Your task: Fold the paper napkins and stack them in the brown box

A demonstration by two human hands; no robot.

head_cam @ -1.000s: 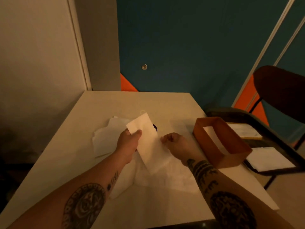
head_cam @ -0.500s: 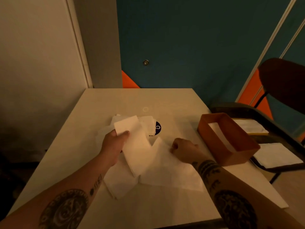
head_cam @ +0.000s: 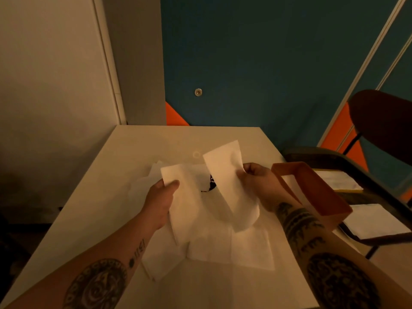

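Observation:
My left hand (head_cam: 161,198) pinches the upper corner of a white paper napkin (head_cam: 182,201) that hangs down over the table. My right hand (head_cam: 256,181) pinches a second white napkin (head_cam: 225,175), raised above the table, its lower end curling down. More white napkins (head_cam: 234,248) lie spread flat on the table beneath both hands. The brown box (head_cam: 316,190) stands open just right of my right hand, near the table's right edge, with something white inside.
The pale table (head_cam: 156,141) meets the wall at the left. A dark round mark (head_cam: 211,181) shows between the held napkins. To the right, a dark chair (head_cam: 379,130) carries white folded sheets (head_cam: 374,224) on its seat.
My right hand has picked a napkin up off the table and raised it. My left hand still holds its napkin, now shifted slightly toward the centre.

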